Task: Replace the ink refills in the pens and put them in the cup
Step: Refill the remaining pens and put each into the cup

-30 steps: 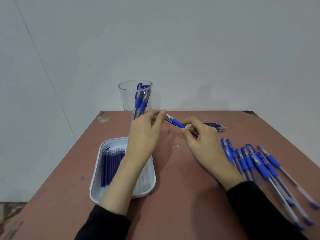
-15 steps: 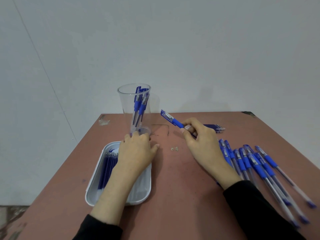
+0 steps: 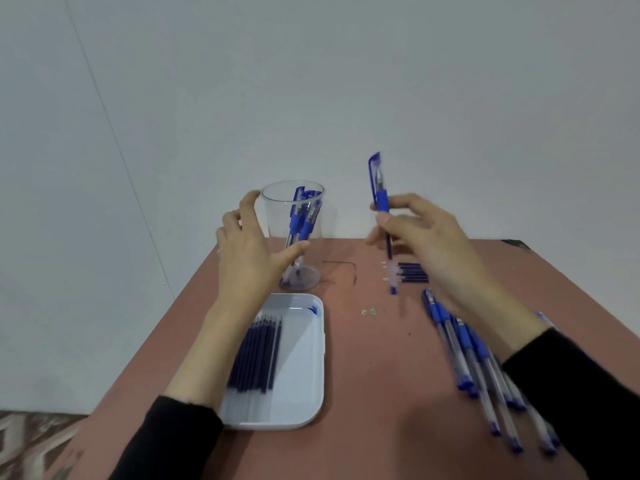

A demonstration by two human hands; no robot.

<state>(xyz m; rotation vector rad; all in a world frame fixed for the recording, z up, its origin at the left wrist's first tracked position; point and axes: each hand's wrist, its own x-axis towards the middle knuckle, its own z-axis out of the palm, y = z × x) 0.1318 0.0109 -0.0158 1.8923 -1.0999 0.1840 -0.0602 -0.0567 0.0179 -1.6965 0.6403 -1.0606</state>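
Note:
A clear plastic cup (image 3: 273, 223) stands at the table's far left with several blue pens (image 3: 300, 218) inside. My left hand (image 3: 247, 254) curves around the cup's left side, fingers apart, thumb across its front; I cannot tell if it touches. My right hand (image 3: 426, 237) is shut on a blue pen (image 3: 381, 199), held nearly upright to the right of the cup, cap end up. A white tray (image 3: 304, 382) near me holds several dark blue refills (image 3: 258, 355).
A row of several blue pens (image 3: 467, 355) lies on the brown table (image 3: 367, 393) at the right, partly under my right forearm. A small pile of refills (image 3: 412, 271) lies behind my right hand. Small crumbs (image 3: 369, 311) sit mid-table. A grey wall rises behind.
My right hand has lifted the pen from a low slant to nearly upright. My left hand rose from the tray's far end to the side of the cup.

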